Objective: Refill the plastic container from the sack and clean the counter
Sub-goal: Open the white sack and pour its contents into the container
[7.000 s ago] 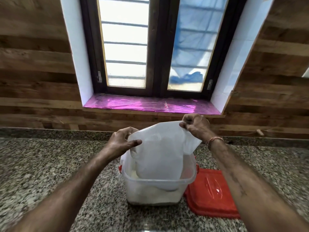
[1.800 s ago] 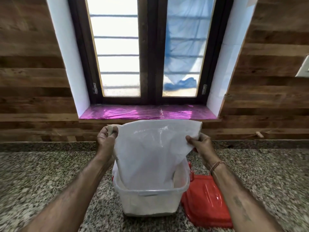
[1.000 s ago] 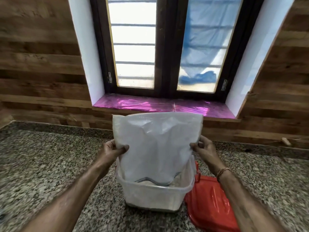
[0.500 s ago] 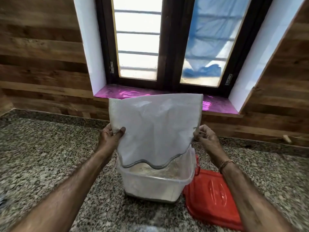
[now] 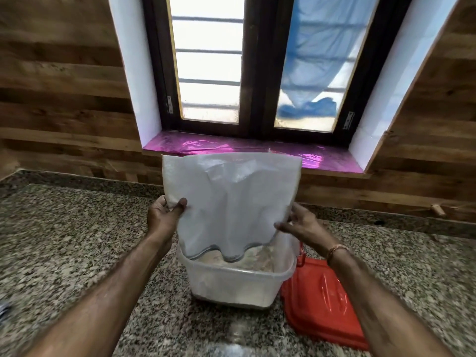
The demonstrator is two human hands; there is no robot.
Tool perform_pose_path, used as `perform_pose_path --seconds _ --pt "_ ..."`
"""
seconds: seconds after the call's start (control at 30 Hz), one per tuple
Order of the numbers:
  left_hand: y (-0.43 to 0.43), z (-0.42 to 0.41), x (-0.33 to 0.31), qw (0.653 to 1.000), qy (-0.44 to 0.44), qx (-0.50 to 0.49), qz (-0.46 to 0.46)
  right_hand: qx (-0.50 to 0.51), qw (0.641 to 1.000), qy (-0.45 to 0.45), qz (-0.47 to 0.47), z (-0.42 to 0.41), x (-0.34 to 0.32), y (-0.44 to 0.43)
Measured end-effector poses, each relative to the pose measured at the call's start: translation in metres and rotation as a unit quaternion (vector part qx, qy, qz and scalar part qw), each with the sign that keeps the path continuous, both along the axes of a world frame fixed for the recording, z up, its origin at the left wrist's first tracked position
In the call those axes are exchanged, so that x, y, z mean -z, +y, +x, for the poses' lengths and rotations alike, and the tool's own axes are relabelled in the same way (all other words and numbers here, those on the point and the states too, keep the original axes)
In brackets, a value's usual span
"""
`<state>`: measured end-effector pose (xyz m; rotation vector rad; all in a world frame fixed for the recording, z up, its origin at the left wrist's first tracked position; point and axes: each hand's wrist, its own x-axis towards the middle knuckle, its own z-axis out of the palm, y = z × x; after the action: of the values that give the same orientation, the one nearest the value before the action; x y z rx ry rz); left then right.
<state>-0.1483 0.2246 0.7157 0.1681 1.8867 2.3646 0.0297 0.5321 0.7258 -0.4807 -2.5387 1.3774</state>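
**A:** ok so what are the hands doing here?

**B:** left hand (image 5: 164,217) is pinching the left edge of the white sack (image 5: 231,202), thumb on the front, fingers tucked behind. Right hand (image 5: 300,225) is on the right edge lower down, thumb across the front, fingers looser and a bit spread, but it's got hold of the sack too.

**A:** and the sack's upside down?

**B:** yep, open mouth hangs down, wavy edge just above and slightly inside the plastic container (image 5: 234,287). The closed end sticks up in front of the window sill (image 5: 231,145), which is covered in shiny pink foil.

**A:** where's the container?

**B:** sitting on the speckled granite table (image 5: 64,248), straight under the sack. It's clear-ish, with pale powdery stuff inside; can't tell how full. Its red lid (image 5: 322,305) lies flat on the table, touching the container's right side.
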Motion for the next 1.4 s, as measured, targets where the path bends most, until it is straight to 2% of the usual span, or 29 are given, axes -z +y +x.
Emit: perform_pose_path --seconds 0.07,0.17,0.23,0.37,0.67,0.83,1.1,1.23,1.4 --pt "-0.006 0.003 0.003 0.999 -0.002 0.042 -0.026 0.054 0.992 -0.016 0.111 0.000 0.012 0.002" --pt "-0.014 0.010 0.004 0.989 0.002 0.122 -0.081 0.101 0.993 0.055 0.024 -0.003 0.007 0.000" --pt "-0.014 0.007 -0.001 0.993 0.004 0.094 -0.066 0.099 0.991 0.084 -0.034 -0.007 -0.004 -0.001" --pt "-0.008 -0.014 -0.019 0.999 -0.025 0.023 -0.002 0.096 0.989 0.098 -0.053 -0.023 -0.026 0.006" --pt "-0.041 -0.070 -0.032 0.997 -0.078 -0.004 0.023 0.106 0.980 0.076 -0.149 -0.062 -0.064 -0.018" --pt "-0.126 -0.110 -0.011 0.993 -0.111 -0.014 -0.028 0.084 0.986 0.012 -0.146 -0.100 -0.058 -0.072" --pt "-0.287 -0.166 0.060 0.979 -0.157 -0.064 -0.116 0.076 0.985 -0.076 -0.132 -0.198 -0.021 -0.221" --pt "-0.334 -0.184 0.107 0.969 -0.195 -0.077 -0.128 0.120 0.986 -0.097 -0.068 -0.231 0.009 -0.273" --pt "-0.358 -0.181 0.155 0.954 -0.233 -0.094 -0.165 0.177 0.969 -0.173 0.009 -0.235 0.065 -0.313"
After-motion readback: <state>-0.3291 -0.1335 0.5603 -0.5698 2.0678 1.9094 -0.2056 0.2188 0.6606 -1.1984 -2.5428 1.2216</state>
